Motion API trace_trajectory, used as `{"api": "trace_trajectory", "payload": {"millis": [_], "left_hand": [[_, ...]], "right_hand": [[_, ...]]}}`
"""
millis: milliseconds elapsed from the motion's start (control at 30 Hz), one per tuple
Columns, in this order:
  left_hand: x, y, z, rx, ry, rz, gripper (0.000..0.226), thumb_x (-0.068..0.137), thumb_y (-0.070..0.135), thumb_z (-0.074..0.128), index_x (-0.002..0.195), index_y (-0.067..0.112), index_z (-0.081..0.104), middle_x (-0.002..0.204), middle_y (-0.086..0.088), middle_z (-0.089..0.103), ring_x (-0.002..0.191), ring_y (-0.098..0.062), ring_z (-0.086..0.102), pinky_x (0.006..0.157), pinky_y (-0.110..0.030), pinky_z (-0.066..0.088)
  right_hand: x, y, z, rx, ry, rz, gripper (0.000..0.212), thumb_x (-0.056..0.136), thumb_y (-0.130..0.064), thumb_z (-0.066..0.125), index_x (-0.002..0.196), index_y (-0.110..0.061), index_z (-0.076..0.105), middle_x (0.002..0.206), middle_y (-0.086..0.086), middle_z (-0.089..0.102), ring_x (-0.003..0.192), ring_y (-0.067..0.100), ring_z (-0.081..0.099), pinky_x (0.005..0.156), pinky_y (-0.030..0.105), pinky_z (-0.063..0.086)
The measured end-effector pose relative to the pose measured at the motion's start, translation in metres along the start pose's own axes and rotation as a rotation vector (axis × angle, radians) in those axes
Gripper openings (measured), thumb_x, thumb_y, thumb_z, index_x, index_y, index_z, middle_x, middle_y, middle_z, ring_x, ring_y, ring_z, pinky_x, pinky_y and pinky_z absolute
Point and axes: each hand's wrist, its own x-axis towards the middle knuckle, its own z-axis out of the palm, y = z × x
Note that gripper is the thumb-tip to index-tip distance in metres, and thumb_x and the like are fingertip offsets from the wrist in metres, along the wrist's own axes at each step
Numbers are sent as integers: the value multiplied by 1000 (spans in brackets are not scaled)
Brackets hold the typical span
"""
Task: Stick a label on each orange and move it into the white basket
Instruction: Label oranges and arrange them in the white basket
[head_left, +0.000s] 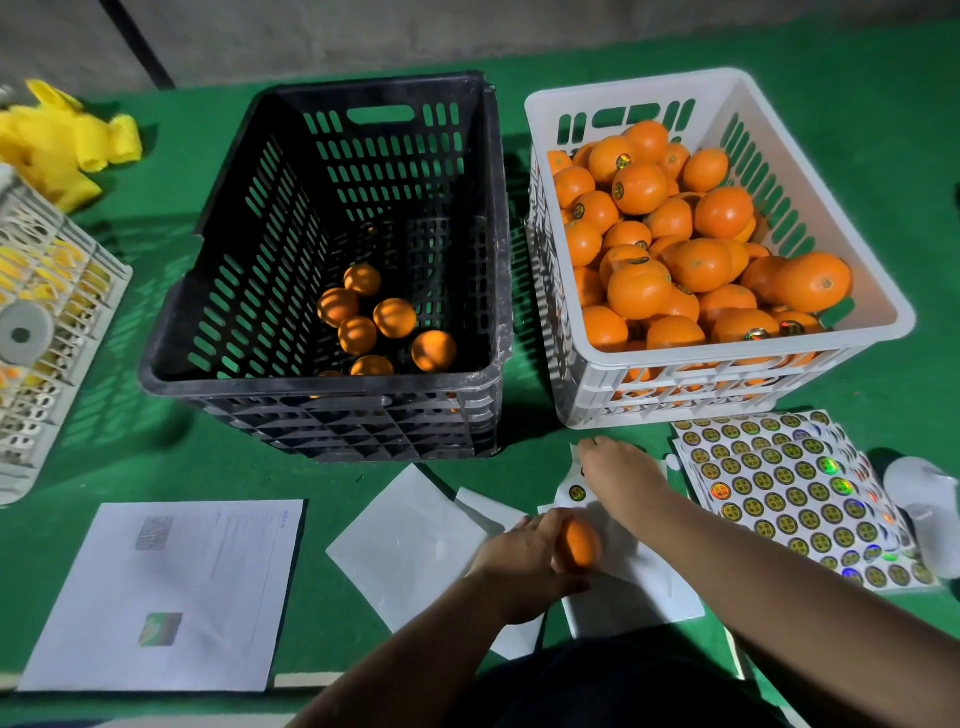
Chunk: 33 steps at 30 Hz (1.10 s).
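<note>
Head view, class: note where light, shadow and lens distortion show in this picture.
Head view: slotted light stripes the oranges in the black crate; the white basket is brightly lit; the sticker sheet gives rainbow glare; both crates bulge outward, wide-angle distortion; the printed paper is too soft to read.

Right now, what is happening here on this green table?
A person is labelling oranges. The left hand holds one orange, while the right hand reaches to a nearly used-up label sheet for a sticker. The white basket is almost full of oranges, and only a few remain in the black crate.
</note>
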Motion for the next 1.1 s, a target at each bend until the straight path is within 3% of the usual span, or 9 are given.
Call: {"api": "trace_trajectory", "payload": {"millis": [333, 500, 600, 700, 800, 900, 1000, 1100], "left_hand": [[0, 1, -1, 16, -9, 1, 87, 86, 72, 64, 152, 41, 17, 148, -2, 54, 126, -31, 57, 100, -48, 51], [-1, 2, -1, 16, -11, 0, 87, 85, 72, 64, 151, 42, 17, 148, -2, 53, 127, -31, 57, 101, -48, 50], [-2, 2, -2, 15, -2, 5, 86, 85, 72, 65, 151, 42, 18, 148, -2, 54, 127, -30, 57, 101, -47, 50], [-2, 2, -3, 10, 0, 6, 85, 86, 71, 65, 151, 42, 19, 147, -3, 55, 127, -31, 58, 101, -47, 50], [-3, 3, -4, 4, -8, -1, 84, 86, 71, 65, 150, 43, 18, 146, -4, 56, 125, -32, 58, 101, -48, 51], [-4, 3, -4, -6, -17, 2, 84, 85, 71, 65, 150, 43, 18, 145, -4, 56, 123, -32, 60, 100, -47, 51], [-2, 2, -6, -65, -26, -7, 86, 85, 66, 70, 151, 43, 21, 143, -5, 57, 121, -32, 61, 100, -44, 51], [-2, 3, -7, -211, 42, 12, 84, 83, 52, 81, 149, 40, 31, 139, -2, 60, 119, -26, 61, 103, -41, 51]], "right_hand": [[3, -2, -10, 27, -90, 5, 24, 96, -3, 59, 119, -10, 61, 106, 8, 68, 97, 27, 69, 81, 36, 56], [6, -3, -18, 18, -149, -31, 12, 97, -6, 58, 107, -11, 62, 82, 2, 55, 86, 26, 66, 76, 35, 54], [7, 1, -25, 48, -175, -50, 10, 99, -10, 58, 91, -15, 54, 73, -1, 49, 75, 22, 58, 68, 32, 44], [6, 10, -31, 119, -213, -86, 11, 98, -13, 58, 88, -11, 54, 71, 1, 50, 72, 22, 54, 61, 29, 38], [1, 22, -36, 275, -261, -105, 9, 96, -18, 61, 92, -10, 59, 85, 6, 61, 78, 23, 56, 67, 33, 42], [-11, 33, -44, 530, -200, -57, 10, 94, -28, 66, 89, -21, 60, 97, -2, 64, 88, 18, 61, 77, 35, 49], [-39, 34, -50, 786, -1, 7, 22, 93, -36, 71, 77, -26, 60, 82, -6, 62, 75, 6, 58, 66, 29, 42], [-76, 24, -48, 949, -136, 50, 21, 95, -42, 69, 81, -26, 66, 80, -4, 67, 70, 3, 59, 68, 27, 46]]}}
